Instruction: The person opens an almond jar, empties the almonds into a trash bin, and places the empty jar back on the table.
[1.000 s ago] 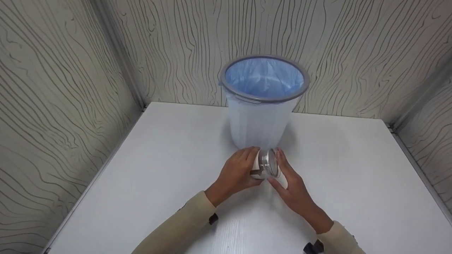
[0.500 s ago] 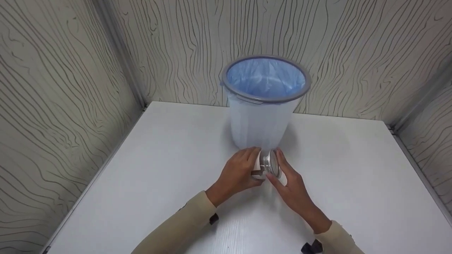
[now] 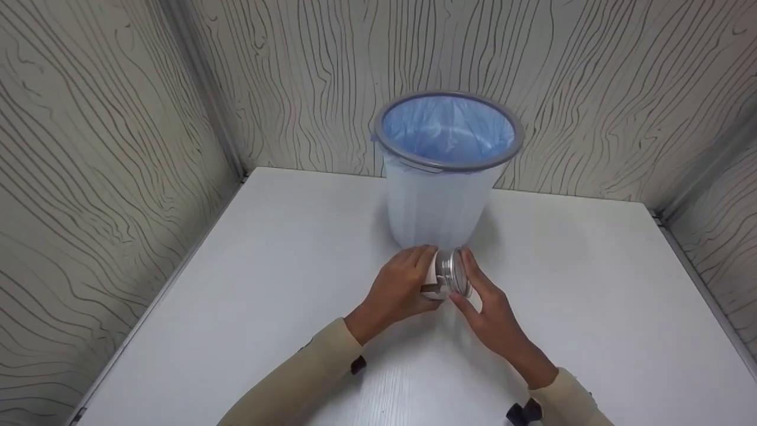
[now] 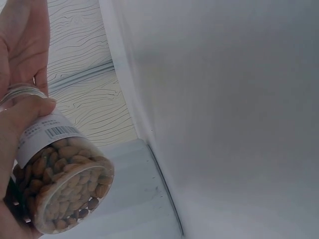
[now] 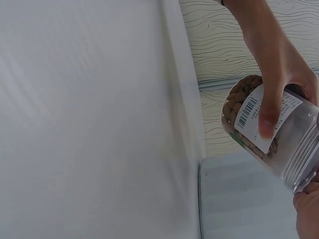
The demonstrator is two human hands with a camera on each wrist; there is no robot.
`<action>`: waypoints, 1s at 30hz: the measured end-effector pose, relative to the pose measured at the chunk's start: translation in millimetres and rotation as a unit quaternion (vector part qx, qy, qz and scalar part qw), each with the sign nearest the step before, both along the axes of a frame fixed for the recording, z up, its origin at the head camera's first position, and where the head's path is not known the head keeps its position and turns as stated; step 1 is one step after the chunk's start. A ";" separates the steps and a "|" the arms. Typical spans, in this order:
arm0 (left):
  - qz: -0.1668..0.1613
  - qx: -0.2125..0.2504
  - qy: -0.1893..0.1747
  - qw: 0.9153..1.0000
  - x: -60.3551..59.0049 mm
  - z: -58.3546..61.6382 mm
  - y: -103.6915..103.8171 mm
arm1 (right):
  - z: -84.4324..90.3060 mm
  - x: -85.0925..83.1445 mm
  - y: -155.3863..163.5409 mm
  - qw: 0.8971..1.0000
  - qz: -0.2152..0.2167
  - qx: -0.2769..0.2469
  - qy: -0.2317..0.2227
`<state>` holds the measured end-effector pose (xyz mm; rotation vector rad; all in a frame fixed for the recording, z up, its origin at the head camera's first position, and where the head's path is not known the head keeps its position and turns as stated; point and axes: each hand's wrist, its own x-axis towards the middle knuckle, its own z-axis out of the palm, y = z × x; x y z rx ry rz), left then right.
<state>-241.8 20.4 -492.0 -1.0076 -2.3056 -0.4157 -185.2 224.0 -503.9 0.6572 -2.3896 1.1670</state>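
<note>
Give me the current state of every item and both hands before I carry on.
Jar: on its side, part-filled with nuts, held off the table.
Metal lid: on the jar.
Left hand: grips the jar body.
Right hand: grips the lid.
Bin: upright, open, blue liner fitted.

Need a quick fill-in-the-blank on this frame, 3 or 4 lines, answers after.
1. The left hand grips a clear jar filled with ____.
2. The right hand holds the jar's ____ lid.
3. The bin behind the hands is lined with a ____ bag.
4. The bin stands on a ____ table.

Missing words: nuts; silver; blue; white
</note>
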 end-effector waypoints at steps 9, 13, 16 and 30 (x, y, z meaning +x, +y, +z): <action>-0.001 0.004 -0.010 1.000 -0.6 -0.5 -1.3 | -3.5 -2.1 2.0 0.999 0.031 0.008 0.038; 0.002 0.003 -0.013 1.000 -0.2 0.2 -2.1 | -4.1 -2.8 2.1 0.998 0.035 0.017 0.054; 0.004 0.001 -0.014 1.000 -0.1 0.9 -2.6 | -3.5 -2.6 2.3 0.997 0.035 0.023 0.060; 0.007 0.007 -0.027 1.000 0.1 -0.4 -2.1 | -8.0 -0.8 1.1 0.998 0.018 0.003 0.062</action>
